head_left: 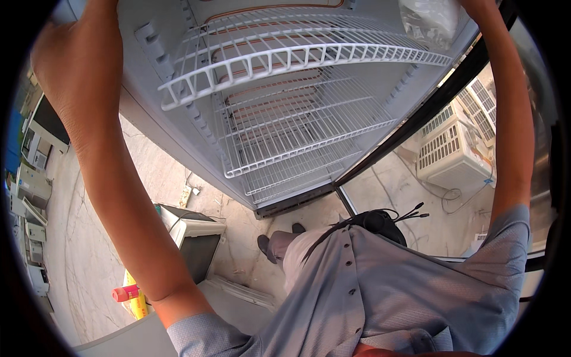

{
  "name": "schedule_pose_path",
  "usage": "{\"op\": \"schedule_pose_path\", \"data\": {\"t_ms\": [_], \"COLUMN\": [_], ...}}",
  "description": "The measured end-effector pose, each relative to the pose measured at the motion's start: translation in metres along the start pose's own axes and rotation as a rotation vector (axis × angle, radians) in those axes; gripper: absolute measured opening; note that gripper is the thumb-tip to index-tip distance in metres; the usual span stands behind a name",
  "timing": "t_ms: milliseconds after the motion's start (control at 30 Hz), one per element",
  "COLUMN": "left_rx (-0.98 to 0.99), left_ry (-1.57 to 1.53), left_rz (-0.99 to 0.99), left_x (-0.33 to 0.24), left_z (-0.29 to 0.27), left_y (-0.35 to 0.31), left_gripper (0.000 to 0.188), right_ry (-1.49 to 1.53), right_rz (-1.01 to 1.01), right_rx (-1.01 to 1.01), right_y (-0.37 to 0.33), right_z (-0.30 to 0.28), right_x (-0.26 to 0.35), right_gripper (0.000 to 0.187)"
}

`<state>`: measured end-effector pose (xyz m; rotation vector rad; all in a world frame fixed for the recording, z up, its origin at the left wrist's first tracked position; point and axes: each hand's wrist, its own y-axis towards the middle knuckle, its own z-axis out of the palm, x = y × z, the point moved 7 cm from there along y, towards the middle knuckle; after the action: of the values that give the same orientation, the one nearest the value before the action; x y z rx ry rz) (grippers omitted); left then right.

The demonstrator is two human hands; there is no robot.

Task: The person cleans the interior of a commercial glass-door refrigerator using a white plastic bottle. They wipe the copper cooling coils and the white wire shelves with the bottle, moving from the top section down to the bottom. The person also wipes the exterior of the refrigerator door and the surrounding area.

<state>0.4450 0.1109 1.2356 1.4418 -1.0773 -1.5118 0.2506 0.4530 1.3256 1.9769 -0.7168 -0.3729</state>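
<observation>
Before me stands an upright display refrigerator [146,98] with its inside exposed. White wire shelves [285,59] sit one below another in it, with copper-coloured tubing [309,74] along the back wall. My left hand [68,50] is raised beside the cabinet's left side at the upper left; its fingers are hidden near the picture's edge. High at the right, only the base of my right hand [476,7] shows, the fingers cut off by the top edge. Close to it, a clear plastic bag [429,22] hangs above the top visible shelf; whether the hand holds it does not show.
The dark-framed glass door [440,98] stands open to the right. Beyond it are beige air-conditioner units [455,154] and cables on the floor. A boxy appliance [199,238] and a yellow item with a red cap [126,293] lie at lower left. More appliances [33,184] line the far left.
</observation>
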Motion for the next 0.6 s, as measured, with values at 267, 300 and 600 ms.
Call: {"op": "schedule_pose_path", "data": {"t_ms": [267,300,600], "left_rx": [-0.022,-0.044,0.037], "left_ry": [-0.111,-0.114,-0.125], "left_rz": [0.060,0.075,-0.046], "left_x": [-0.019,-0.015,-0.018], "left_z": [-0.017,-0.018,-0.010], "left_y": [0.013,0.012,0.010], "left_gripper": [0.073,0.075,0.080], "right_ry": [0.415,0.366,0.352], "right_rz": [0.070,0.113,0.037], "right_rx": [0.314,0.389,0.348], "right_y": [0.072,0.071,0.117], "right_z": [0.140,0.154,0.265], "right_x": [0.021,0.031,0.078], "right_gripper": [0.058,0.077,0.080]}}
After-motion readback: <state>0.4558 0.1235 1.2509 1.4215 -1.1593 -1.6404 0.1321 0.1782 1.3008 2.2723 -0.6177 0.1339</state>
